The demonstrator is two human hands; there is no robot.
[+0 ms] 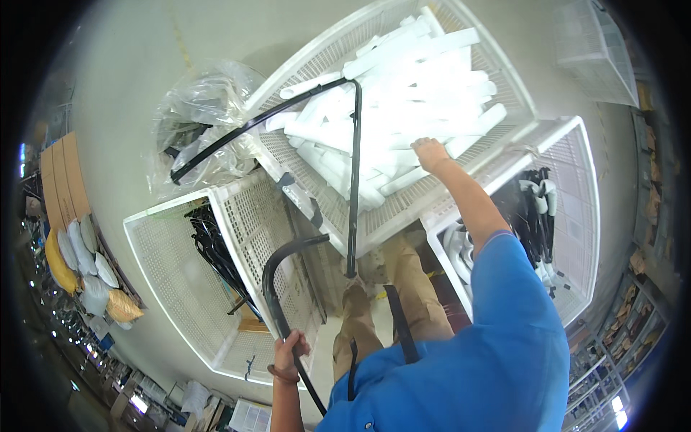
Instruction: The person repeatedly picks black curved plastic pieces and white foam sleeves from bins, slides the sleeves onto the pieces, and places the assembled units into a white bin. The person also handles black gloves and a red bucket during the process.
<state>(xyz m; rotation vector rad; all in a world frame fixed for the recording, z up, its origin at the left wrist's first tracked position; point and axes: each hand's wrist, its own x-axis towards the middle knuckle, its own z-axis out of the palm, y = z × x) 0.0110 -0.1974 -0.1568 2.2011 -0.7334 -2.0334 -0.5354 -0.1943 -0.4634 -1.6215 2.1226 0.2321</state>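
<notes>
My left hand (291,350) is wrapped round a bent black metal tube (269,284) at the lower middle, whose curved end points to the right. Further out, a black tube frame (355,158) with a sharp corner reaches across the rim of a big white crate (288,75). Whether both black parts are one piece I cannot tell. Inside that crate lies a heap of white foam tubes (403,79). My right hand (430,154) reaches into the heap, its fingers curled down on a foam tube; the fingertips are partly hidden.
A white crate (173,223) with black tubes stands at the left, another white crate (586,216) with black and white-wrapped parts at the right. Clear plastic bags (209,108) lie behind the left crate. Stacked cardboard (65,180) and packages are at the far left, shelving (633,317) at the right.
</notes>
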